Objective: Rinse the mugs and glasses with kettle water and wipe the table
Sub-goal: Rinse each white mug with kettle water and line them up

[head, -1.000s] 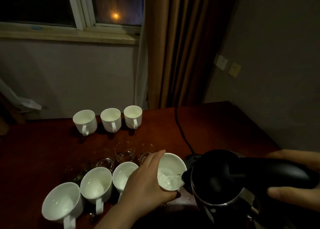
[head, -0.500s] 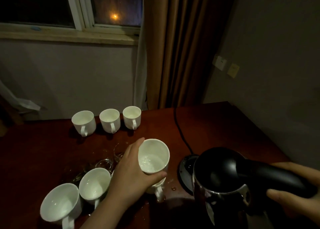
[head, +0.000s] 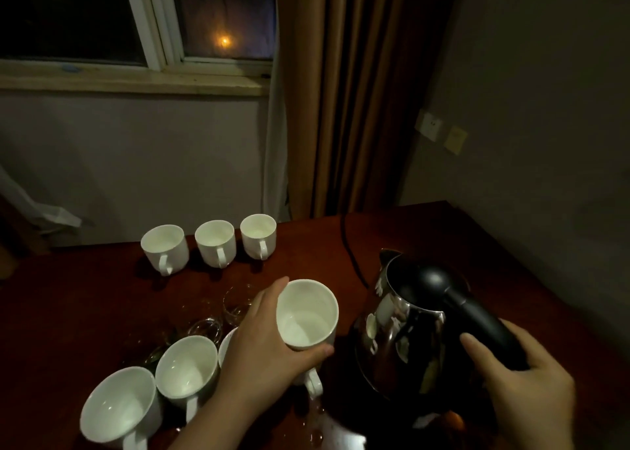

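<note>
1. While the white mug (head: 306,315) was gripped by the left hand (head: 269,350), fingers curled round its wall and thumb at the near side, it was held raised above the dark red table (head: 85,313), tilted slightly with its mouth open toward the camera; a little water appeared to lie in its bottom, probably so it could be swilled round.
2. The kettle (head: 402,333) was held by the right hand (head: 525,388), clenched round the black handle, and was set upright on or just above its base, spout away from the mug, so no pouring was under way.
3. Three mugs (head: 214,245) were lined up at the far edge, handles toward the person, well apart from the work.
4. Two more mugs (head: 150,395) were leaned on their sides at the near left, with a third partly hidden behind the wrist, presumably waiting or draining.
5. Several glasses (head: 235,304) were stood between the rows; their contents could not be told.
6. Spilled water (head: 337,431) was seen on the table below the held mug, which would be left for the wiping.
</note>
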